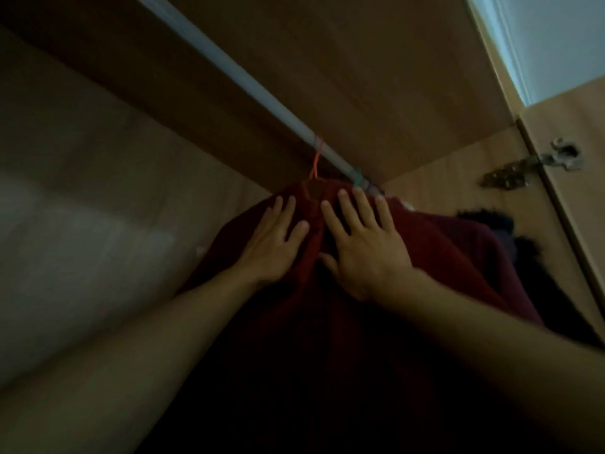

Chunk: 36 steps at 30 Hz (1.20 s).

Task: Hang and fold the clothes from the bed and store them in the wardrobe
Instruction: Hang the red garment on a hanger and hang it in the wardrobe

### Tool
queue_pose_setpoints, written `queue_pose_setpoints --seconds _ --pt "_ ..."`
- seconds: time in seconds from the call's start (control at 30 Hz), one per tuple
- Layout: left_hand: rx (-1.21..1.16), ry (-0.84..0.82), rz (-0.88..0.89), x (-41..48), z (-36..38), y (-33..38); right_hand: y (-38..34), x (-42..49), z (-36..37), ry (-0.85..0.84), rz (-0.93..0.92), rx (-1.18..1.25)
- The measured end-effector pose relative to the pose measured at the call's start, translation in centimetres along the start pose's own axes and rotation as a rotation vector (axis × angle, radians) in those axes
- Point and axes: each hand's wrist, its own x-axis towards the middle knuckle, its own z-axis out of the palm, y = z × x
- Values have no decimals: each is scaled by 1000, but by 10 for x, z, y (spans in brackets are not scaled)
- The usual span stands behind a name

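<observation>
Now: red garment (343, 322) hung on rail (229, 72), being smoothed.
Your left hand (271, 247) and right hand (363, 244) lie flat, fingers spread, gripping nothing; next, likely fetch another garment.

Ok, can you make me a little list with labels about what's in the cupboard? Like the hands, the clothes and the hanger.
place: inside a wooden wardrobe, seen from below
rail: grey rail running under the top panel
hanger: orange hook over the rail
garment: dark red garment hanging below the orange hook
left hand: flat on the garment, fingers straight
right hand: flat on the garment, fingers spread
next along the rail: green hook
further right: dark clothing
door: metal hinge
</observation>
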Motion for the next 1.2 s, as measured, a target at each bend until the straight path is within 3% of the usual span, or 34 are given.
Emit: queue_pose_setpoints --seconds 0.3,0.5,0.7,0.93,1.1,1.2 --pt "134 -71 10 32 20 -12 11 0 21 -23 73 18" --pt "-47 -117 33 53 82 -7 35 -8 46 -113 97 -105" --pt "-41 -141 37 71 142 -3 49 -16 84 -160 119 -225" --pt "-28 -133 -20 59 124 -2 40 -18 83 -98 126 -222" --pt "66 -185 -50 43 102 -2 30 -26 64 -89 131 -93" --pt "-31 -153 -110 9 88 4 20 -38 54 -106 110 -20"
